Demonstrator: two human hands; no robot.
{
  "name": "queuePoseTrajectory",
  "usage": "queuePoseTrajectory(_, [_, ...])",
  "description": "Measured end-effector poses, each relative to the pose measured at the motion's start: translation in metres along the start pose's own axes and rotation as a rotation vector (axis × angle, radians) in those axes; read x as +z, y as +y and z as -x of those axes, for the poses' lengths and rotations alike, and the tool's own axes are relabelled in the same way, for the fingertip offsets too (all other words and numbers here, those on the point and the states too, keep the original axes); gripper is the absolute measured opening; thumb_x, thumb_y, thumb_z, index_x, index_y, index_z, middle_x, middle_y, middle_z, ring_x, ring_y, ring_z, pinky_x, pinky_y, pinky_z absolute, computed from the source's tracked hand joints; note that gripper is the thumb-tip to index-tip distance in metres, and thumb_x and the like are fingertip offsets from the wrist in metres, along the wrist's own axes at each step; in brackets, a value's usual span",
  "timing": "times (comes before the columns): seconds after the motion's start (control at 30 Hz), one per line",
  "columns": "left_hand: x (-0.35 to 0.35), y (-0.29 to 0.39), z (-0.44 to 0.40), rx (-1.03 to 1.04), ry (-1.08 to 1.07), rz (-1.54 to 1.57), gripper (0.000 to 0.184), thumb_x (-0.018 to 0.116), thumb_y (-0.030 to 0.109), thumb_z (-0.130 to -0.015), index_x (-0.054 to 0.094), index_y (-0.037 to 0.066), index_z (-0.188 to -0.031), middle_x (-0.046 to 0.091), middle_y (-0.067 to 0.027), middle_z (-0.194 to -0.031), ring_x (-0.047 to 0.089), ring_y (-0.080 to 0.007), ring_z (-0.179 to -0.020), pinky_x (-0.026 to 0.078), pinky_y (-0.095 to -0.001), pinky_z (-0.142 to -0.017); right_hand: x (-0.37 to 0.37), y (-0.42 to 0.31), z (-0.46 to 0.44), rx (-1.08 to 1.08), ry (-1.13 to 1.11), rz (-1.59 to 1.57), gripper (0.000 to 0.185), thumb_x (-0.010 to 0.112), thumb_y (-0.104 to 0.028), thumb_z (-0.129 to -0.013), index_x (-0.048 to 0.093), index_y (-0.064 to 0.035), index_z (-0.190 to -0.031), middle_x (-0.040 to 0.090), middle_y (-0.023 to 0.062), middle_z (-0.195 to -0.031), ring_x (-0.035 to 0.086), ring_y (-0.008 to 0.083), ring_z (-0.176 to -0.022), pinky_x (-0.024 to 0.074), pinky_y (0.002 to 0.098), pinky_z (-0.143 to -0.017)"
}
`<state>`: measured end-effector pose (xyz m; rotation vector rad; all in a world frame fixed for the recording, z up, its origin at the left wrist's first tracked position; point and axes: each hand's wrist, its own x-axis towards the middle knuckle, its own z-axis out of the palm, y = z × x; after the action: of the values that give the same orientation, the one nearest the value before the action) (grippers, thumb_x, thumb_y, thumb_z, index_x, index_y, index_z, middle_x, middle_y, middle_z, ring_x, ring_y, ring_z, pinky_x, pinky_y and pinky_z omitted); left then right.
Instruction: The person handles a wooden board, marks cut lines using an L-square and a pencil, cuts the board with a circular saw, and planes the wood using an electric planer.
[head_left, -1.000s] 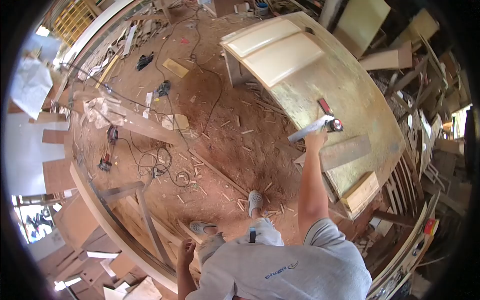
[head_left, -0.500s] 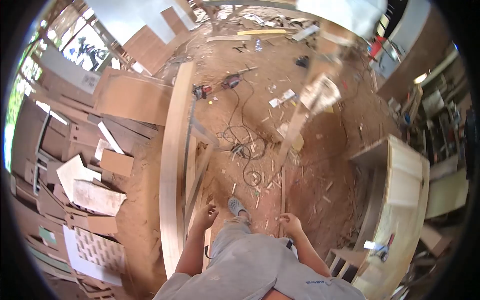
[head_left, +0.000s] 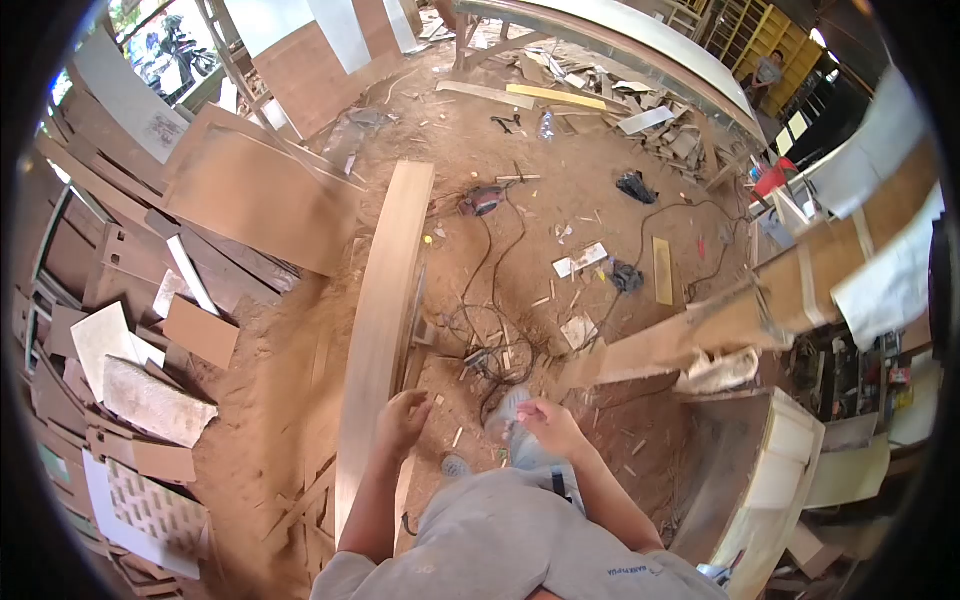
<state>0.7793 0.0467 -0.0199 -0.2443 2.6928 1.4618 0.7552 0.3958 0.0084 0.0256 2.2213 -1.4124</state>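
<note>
My left hand (head_left: 403, 422), its fingers loosely bent and nothing in them, hovers at the right edge of a long pale timber board (head_left: 383, 285). Whether it touches the board I cannot tell. That board runs away from me, raised above the ground. In front of my waist, my right hand (head_left: 552, 428) hangs in the air with its fingers partly bent and apart, holding nothing. Under it shows one grey clog (head_left: 507, 408); the other clog (head_left: 455, 466) is lower, near the board. Ahead on the dirt lies a tangle of black cable (head_left: 490, 350).
A red power tool (head_left: 482, 201) lies on the dirt floor beyond the board. Panel offcuts (head_left: 160, 400) are heaped at left. A long brown panel (head_left: 700, 335) slants across at right, above a wooden cabinet (head_left: 765, 480). A person (head_left: 768, 72) is at the far right.
My view has swung and moved forward; the board's far end now appears lower. My right hand has shifted left, and a second clog has come into view. Both hands stay without anything in them.
</note>
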Motion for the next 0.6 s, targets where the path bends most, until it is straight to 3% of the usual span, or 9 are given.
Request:
queuePoseTrajectory(0.2, [-0.005, 0.027, -0.148, 0.082, 0.281, -0.055, 0.019, 0.075, 0.017, -0.098, 0.078, 0.006, -0.113, 0.077, -0.0160, -0.118, 0.068, -0.0396, -0.120, 0.053, -0.0495, -0.105, -0.047, -0.012, -0.158, -0.055, -0.114, -0.104, 0.036, 0.075, -0.023, -0.105, 0.072, -0.0004, -0.133, 0.080, 0.0108, -0.117, 0.074, 0.0146, -0.106, 0.0592, 0.0335, -0.093])
queuePoseTrajectory(0.4, [-0.018, 0.059, -0.322, 0.027, 0.468, -0.266, 0.032, 0.079, 0.017, -0.093, 0.073, 0.006, -0.121, 0.066, -0.0225, -0.142, 0.059, -0.0435, -0.134, 0.048, -0.0512, -0.113, -0.121, -0.114, -0.371, -0.168, -0.118, 0.070, 0.031, 0.074, -0.022, -0.104, 0.074, 0.0006, -0.127, 0.081, 0.0136, -0.109, 0.075, 0.0149, -0.100, 0.0594, 0.0322, -0.090])
queuePoseTrajectory(0.6, [-0.022, 0.083, -0.479, -0.063, 0.436, -0.343, 0.052, 0.078, 0.030, -0.093, 0.063, 0.009, -0.139, 0.055, -0.0237, -0.155, 0.049, -0.0457, -0.143, 0.037, -0.0590, -0.122, -0.157, -0.209, -0.539, -0.223, -0.207, 0.046, 0.032, 0.074, -0.022, -0.102, 0.075, 0.0008, -0.124, 0.082, 0.0153, -0.108, 0.079, 0.0230, -0.098, 0.0618, 0.0368, -0.089])
